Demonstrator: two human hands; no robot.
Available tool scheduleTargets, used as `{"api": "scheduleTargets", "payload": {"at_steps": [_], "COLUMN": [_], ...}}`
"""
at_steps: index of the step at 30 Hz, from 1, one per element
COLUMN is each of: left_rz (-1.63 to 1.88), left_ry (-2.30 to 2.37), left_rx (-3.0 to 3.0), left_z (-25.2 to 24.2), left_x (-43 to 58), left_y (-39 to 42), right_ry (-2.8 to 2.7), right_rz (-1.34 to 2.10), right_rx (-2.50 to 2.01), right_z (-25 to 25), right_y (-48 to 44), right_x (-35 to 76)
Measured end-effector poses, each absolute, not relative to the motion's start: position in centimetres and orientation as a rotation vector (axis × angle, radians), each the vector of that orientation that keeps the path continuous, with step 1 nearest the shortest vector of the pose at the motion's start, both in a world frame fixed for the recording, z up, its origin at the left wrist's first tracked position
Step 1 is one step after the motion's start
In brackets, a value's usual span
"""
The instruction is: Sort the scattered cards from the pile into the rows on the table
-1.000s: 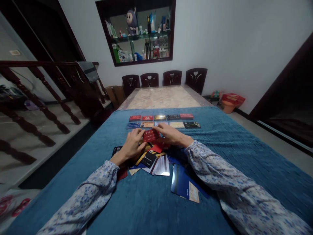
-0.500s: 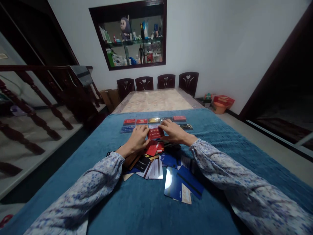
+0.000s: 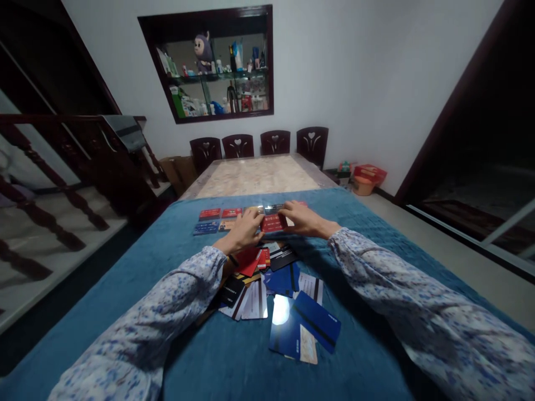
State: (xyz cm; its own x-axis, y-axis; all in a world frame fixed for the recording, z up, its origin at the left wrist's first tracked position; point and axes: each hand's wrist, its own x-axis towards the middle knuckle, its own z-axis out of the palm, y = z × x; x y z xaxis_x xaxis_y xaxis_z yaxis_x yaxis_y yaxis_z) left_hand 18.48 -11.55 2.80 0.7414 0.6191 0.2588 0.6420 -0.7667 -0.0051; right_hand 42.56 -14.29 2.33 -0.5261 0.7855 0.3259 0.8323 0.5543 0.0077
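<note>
Between my two hands is a red card (image 3: 273,223) with light lettering, tilted up toward me just in front of the rows of cards. My left hand (image 3: 246,228) grips its left edge with bent fingers. At its right edge, my right hand (image 3: 304,218) pinches it between thumb and fingers. Beyond my hands lie neat rows of cards, with a red card (image 3: 209,214) and a blue card (image 3: 206,228) at the left end. Nearer me is a loose pile with a black card (image 3: 283,258), white cards (image 3: 256,299) and blue cards (image 3: 318,318).
A blue cloth (image 3: 137,289) covers the near part of the table, and the bare marble-like tabletop (image 3: 257,172) shows beyond it. Several dark chairs (image 3: 275,142) stand at the far end. To the left runs a wooden railing (image 3: 50,206); an orange basin (image 3: 363,185) sits by the wall.
The red card and both hands have shifted to the right relative to the rows, uncovering more cards at the left. The whole view has also turned slightly.
</note>
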Motion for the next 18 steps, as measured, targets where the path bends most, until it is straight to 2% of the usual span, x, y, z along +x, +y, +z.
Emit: {"api": "scheduleTargets", "payload": {"at_steps": [18], "left_rz": [-0.264], "left_ry": [-1.046], "left_rx": [-2.826], "left_z": [2.1], "left_x": [26.0], "left_y": [-6.3], "right_ry": [-2.447], "right_rz": [-0.195], "right_rx": [-1.55], "right_z": [2.0], "right_y": [-10.3], "right_x": [48.2]}}
